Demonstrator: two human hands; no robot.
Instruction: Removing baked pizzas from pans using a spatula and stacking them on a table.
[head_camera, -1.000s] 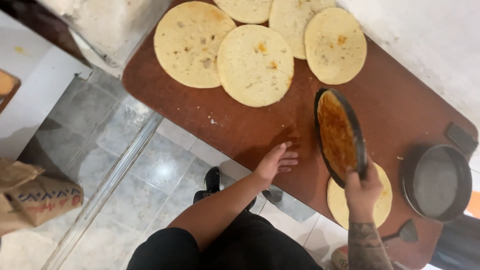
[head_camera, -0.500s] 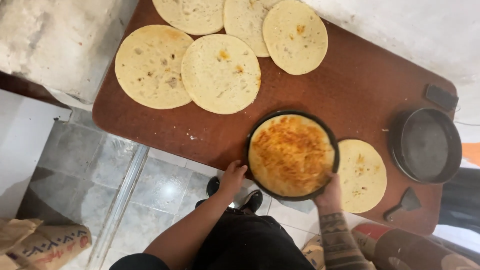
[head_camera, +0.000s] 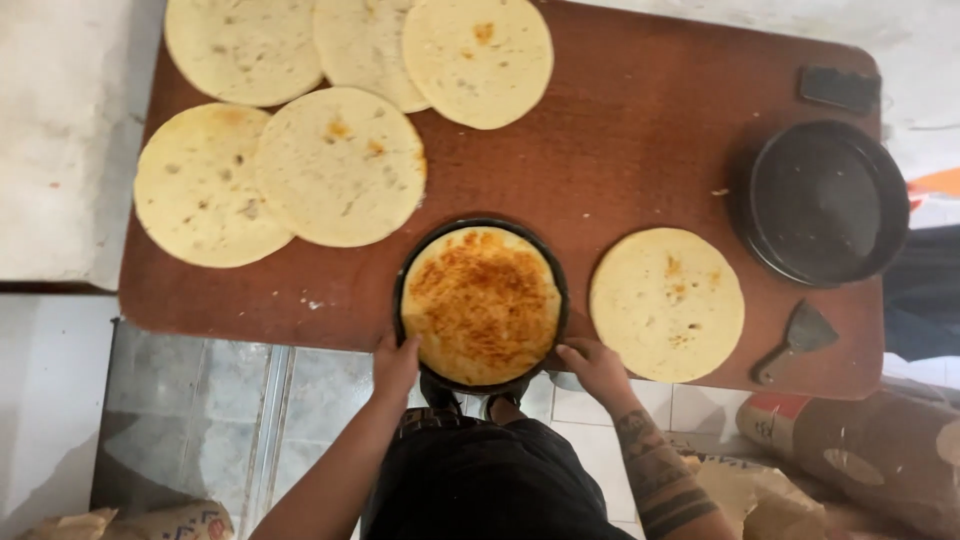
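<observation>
A round black pan (head_camera: 402, 290) lies flat at the near edge of the brown wooden table (head_camera: 620, 170), with a browned flatbread (head_camera: 482, 305) inside it. My left hand (head_camera: 395, 365) grips the pan's near-left rim. My right hand (head_camera: 595, 368) holds its near-right rim. To the right of the pan a pale flatbread (head_camera: 667, 303) lies on the table, close to my right hand.
Several pale flatbreads (head_camera: 340, 165) overlap at the table's far left. An empty black pan (head_camera: 822, 200) sits at the right, a dark block (head_camera: 838, 88) beyond it and a scraper (head_camera: 795, 340) near the front edge. Paper sacks (head_camera: 870, 450) lie on the tiled floor.
The pan went from tilted on its edge in my right hand to lying flat on the table. My left hand has come onto its rim, so both hands hold it.
</observation>
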